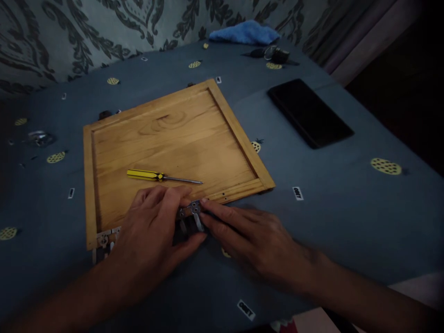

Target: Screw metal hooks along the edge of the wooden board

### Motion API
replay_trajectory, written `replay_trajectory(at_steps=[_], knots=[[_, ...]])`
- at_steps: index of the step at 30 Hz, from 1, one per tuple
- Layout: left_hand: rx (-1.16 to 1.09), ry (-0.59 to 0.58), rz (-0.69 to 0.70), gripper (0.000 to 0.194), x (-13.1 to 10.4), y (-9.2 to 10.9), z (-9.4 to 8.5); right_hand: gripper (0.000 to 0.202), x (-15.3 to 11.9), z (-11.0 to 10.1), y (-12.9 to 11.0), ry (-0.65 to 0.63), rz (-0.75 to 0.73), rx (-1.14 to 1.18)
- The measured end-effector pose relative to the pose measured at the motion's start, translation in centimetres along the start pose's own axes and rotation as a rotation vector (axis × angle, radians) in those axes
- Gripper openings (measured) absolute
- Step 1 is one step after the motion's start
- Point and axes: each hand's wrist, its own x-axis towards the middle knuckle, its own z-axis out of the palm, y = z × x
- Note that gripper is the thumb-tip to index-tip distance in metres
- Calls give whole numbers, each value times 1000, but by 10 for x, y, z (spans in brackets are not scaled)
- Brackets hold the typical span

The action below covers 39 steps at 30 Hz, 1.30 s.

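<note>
A wooden framed panel [166,138] lies flat on the patterned cloth. On its near edge sits a metal hinge [194,208], with arms jutting out past the edge toward me. My left hand [152,226] curves over this edge, its fingers above and its thumb below, gripping the hinge from the left. Fingertips of my right hand [249,231] press on the right side of the same hinge. Another metal hinge [104,239] shows at the near left corner, partly covered by my left hand. A yellow and black screwdriver [149,175] rests on the panel, untouched, its tip pointing right.
A dark phone or tablet [310,113] lies to the right. At the back are a blue cloth [244,33] and a dark tool-like object [272,54]. A shiny metal piece [40,137] lies at left. Beyond the table hangs patterned fabric [138,23].
</note>
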Motion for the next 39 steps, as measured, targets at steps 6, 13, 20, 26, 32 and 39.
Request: replay_trajectory(at_steps=[6, 13, 20, 26, 32, 39], knots=[[10, -22, -16, 44, 1, 2, -1, 34, -1, 1, 1, -24, -7, -13], [-5, 6, 3, 48, -1, -3, 1, 37, -1, 1, 1, -70, -12, -19], [-2, 3, -6, 46, -1, 0, 1, 38, -1, 0, 0, -71, -6, -1], [-24, 22, -3, 48, 0, -2, 2, 37, -1, 1, -1, -71, -4, -35], [-32, -4, -9, 46, 2, -1, 0, 37, -3, 2, 0, -75, -16, -36], [-35, -22, -22, 42, 1, 1, 0, 38, -2, 2, -2, -128, -8, -62]])
